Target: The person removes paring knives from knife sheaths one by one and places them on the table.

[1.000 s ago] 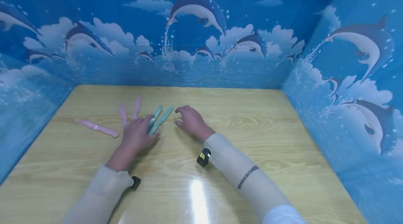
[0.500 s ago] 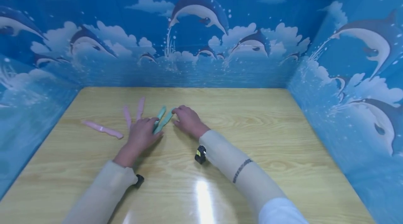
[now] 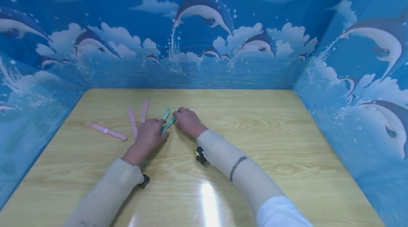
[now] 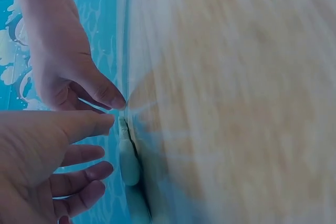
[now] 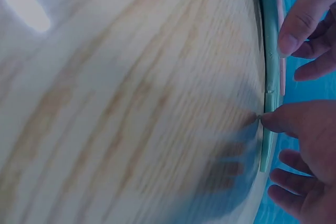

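Two slim green plastic sticks with wavy handles, shaped like capped razors, lie slanted side by side on the table. My left hand (image 3: 149,135) is over their near ends, fingers loosely bent, thumb apart from the rest; in the left wrist view, the green handle (image 4: 129,163) is just beyond those fingers. At the far end of the right green stick (image 3: 169,123), my right hand (image 3: 187,121) pinches it between thumb and fingertips. The right wrist view shows the thumb (image 5: 278,119) against that stick's side. The left green stick (image 3: 166,113) is partly hidden by my left hand.
Two similar pink sticks stand out beyond my left hand, one (image 3: 132,120) left of the other (image 3: 145,109). A third pink stick (image 3: 107,131) lies farther left. Dolphin-print blue walls (image 3: 197,67) enclose the wooden table (image 3: 255,131) at the back and sides.
My right hand has moved left onto the far end of the right green stick and now pinches it. My left hand stays over the near ends. The view has shifted slightly.
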Motion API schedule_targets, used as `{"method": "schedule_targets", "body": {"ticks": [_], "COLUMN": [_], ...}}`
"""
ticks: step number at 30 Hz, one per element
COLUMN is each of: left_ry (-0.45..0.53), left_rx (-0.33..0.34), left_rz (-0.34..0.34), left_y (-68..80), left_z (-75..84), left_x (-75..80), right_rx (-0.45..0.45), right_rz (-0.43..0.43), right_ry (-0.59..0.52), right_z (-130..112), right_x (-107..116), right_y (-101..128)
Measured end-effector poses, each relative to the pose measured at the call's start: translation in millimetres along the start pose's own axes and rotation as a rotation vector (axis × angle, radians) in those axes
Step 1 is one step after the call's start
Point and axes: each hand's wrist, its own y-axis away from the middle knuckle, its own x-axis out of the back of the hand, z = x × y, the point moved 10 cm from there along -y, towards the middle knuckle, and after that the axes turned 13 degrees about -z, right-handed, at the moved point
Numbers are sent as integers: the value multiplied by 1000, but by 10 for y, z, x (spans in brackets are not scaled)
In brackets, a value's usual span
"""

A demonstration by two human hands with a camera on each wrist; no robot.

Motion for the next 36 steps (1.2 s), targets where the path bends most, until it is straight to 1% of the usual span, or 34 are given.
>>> {"method": "schedule_targets", "body": {"ticks": [4, 7, 9, 12, 18, 26, 31, 36], "left_ry": [-5, -9, -10, -7, -14, -55, -53, -43], "left_rx": [33, 45, 47, 51, 44, 47, 19, 34], "left_rz": [-26, -41, -47, -54, -46, -66, -53, -56], "left_y": [-28, -45, -46, -43, -32, -57, -55, -47], "left_z": [-16, -27, -26, -32, -19, -13, 26, 28], "left_x": [-18, -45, -55, -70, -46, -74, -82, -89], "right_rx": [2, 6, 13, 32, 51, 58, 69, 77], "right_rz": [9, 4, -11, -38, -69, -58, -47, -37], "right_ry": [16, 50, 75, 85, 74, 160, 170, 213], "right_z": [7, -5, -23, -59, -107, -136, -131, -152], "right_x": [5, 16, 12, 5, -20, 8, 2, -11], "right_y": [-27, -40, -51, -66, -111, -133, -140, -151]}}
